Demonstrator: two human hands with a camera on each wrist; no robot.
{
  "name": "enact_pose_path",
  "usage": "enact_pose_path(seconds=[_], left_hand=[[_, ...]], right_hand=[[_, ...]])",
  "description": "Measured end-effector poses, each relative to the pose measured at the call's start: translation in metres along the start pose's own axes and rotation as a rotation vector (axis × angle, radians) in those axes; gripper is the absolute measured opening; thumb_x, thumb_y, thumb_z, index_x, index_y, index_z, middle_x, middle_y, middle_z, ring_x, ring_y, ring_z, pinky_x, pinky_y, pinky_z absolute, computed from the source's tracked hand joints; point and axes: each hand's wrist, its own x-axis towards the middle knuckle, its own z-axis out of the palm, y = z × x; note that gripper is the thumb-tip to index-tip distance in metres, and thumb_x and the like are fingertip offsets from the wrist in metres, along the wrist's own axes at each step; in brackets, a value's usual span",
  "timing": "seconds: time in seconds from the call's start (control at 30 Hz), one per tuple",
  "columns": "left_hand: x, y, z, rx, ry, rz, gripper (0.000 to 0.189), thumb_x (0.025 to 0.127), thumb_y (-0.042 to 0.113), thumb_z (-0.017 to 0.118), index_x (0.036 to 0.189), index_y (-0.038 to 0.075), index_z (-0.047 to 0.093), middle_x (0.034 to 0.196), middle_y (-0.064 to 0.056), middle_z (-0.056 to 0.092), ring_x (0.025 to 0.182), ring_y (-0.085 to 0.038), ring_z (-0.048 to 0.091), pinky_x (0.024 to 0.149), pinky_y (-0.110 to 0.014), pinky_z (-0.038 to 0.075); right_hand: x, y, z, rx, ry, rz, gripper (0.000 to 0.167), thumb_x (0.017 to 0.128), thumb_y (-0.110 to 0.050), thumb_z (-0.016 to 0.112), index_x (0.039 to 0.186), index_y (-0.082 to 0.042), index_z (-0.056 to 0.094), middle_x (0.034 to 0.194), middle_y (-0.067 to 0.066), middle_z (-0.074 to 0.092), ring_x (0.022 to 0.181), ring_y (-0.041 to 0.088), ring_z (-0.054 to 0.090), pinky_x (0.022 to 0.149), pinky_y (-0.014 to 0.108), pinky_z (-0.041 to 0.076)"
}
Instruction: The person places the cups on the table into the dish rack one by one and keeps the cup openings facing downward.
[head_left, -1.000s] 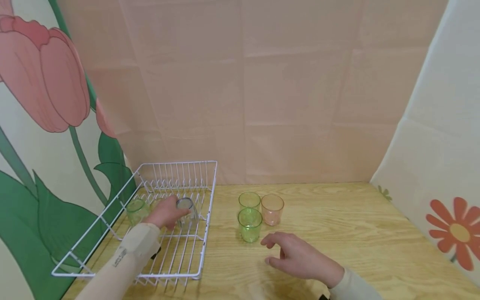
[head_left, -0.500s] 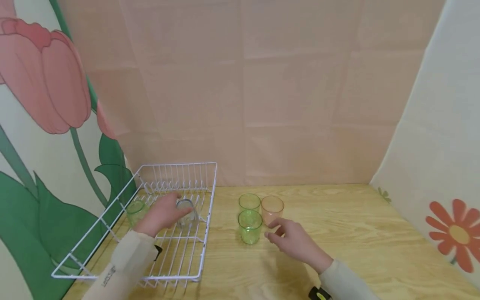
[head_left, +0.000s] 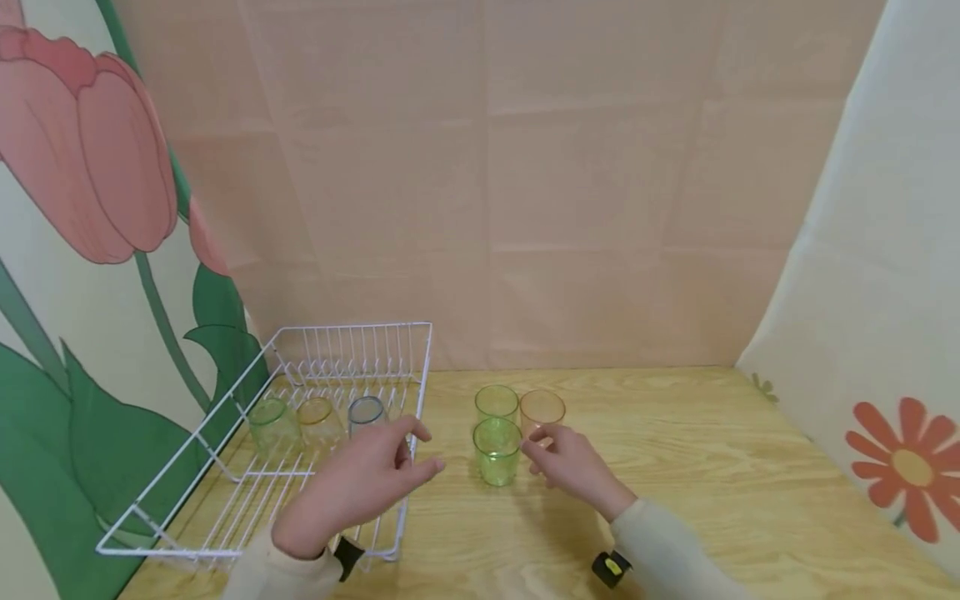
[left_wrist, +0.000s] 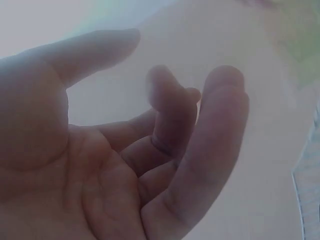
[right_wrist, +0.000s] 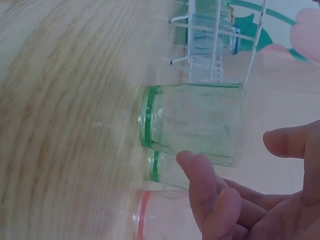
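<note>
My left hand (head_left: 367, 483) hovers above the near right part of the white wire dish rack (head_left: 251, 552). Its fingers bend loosely around nothing, and the left wrist view shows a bare palm. Inside the rack stand a green glass (head_left: 273, 423), a yellow-rimmed glass (head_left: 318, 421) and a blue-rimmed glass (head_left: 367, 410) partly behind that hand. My right hand (head_left: 577, 471) is just right of the front green glass (right_wrist: 195, 122), fingers loosely bent; whether they touch it I cannot tell. Behind are another green glass (head_left: 497, 400) and a pink glass (head_left: 542, 405).
The rack takes up the left of the wood-patterned table (head_left: 675, 483). A plain pinkish cloth (head_left: 480, 183) hangs at the back. Printed sheets with a tulip (head_left: 90, 158) and a red flower (head_left: 911, 467) close off the sides.
My left hand has let go of the blue-rimmed glass in the rack and moved toward me and to the right. My right hand has moved forward, closer to the front green glass.
</note>
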Motion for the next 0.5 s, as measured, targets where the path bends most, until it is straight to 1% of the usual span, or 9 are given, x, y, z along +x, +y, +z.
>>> enact_pose_path(seconds=[0.13, 0.3, 0.5], left_hand=[[0.001, 0.008, 0.010, -0.006, -0.039, 0.025, 0.035, 0.093, 0.040, 0.069, 0.111, 0.010, 0.066, 0.063, 0.008, 0.053, 0.053, -0.006, 0.048, 0.051, -0.026, 0.041], [0.004, 0.010, 0.018, 0.017, -0.033, 0.034, 0.034, 0.092, 0.040, 0.069, 0.110, 0.011, 0.067, 0.063, 0.010, 0.054, 0.053, -0.005, 0.048, 0.051, -0.026, 0.041], [0.008, 0.009, 0.026, -0.011, -0.040, 0.043, 0.034, 0.092, 0.036, 0.070, 0.110, 0.008, 0.066, 0.066, 0.009, 0.055, 0.053, -0.005, 0.050, 0.050, -0.026, 0.042]], right_hand=[[0.005, 0.001, 0.007, 0.017, -0.007, 0.006, 0.040, 0.099, -0.033, 0.060, 0.120, 0.002, 0.061, 0.078, 0.010, 0.071, 0.058, 0.023, 0.063, 0.057, 0.037, 0.054], [0.011, 0.001, 0.016, 0.073, -0.012, -0.008, 0.038, 0.100, -0.029, 0.059, 0.119, 0.004, 0.060, 0.075, 0.013, 0.071, 0.059, 0.027, 0.065, 0.056, 0.041, 0.056], [0.016, 0.000, 0.022, 0.083, -0.020, -0.009, 0.033, 0.100, -0.024, 0.056, 0.118, 0.004, 0.060, 0.072, 0.014, 0.070, 0.054, 0.028, 0.064, 0.054, 0.042, 0.055]])
